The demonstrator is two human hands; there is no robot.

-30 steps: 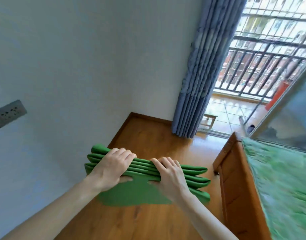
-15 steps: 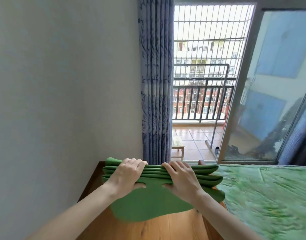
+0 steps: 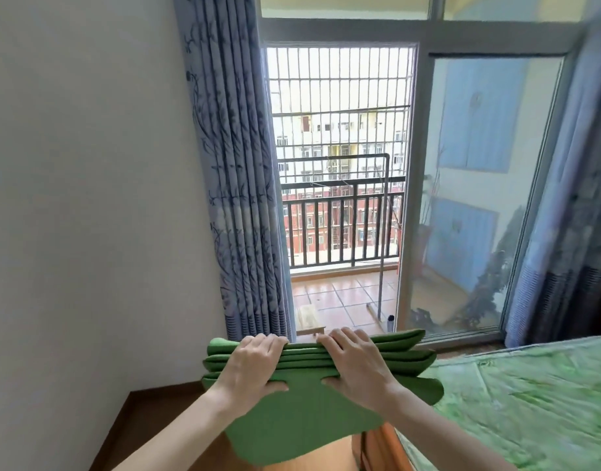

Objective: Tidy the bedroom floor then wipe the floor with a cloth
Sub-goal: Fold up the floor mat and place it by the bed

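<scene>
A plain white wall (image 3: 88,198) fills the left side, with a dark wooden skirting board (image 3: 122,426) meeting the brown wooden floor (image 3: 176,433) at its foot. Next to the wall hangs a long blue-grey curtain printed with dark leafy stems (image 3: 238,185), just left of the open balcony doorway, where a white barred grille (image 3: 340,96) and a dark metal railing (image 3: 340,229) stand over orange balcony tiles (image 3: 340,300). A small wooden stool (image 3: 309,319) sits on those tiles near the curtain's hem. Low in the middle, the left hand (image 3: 255,365) grips a stack of folded green foam mats (image 3: 299,413), fingers curled over its far edge and thumb under the top layers. The stack is held in the air above the floor, between the wall and the bed, its layered edges facing the doorway. The right hand (image 3: 357,365) grips the same stack just beside the left, fingers wrapped over the top and thumb pressed in from the near side. Right of the doorway is a sliding glass door panel (image 3: 476,198), then a second blue-grey curtain (image 3: 571,215). In the lower right corner lies a bed covered in a green patterned sheet (image 3: 523,409), with its orange-brown wooden frame (image 3: 380,447) showing at the near corner under the mats.
</scene>
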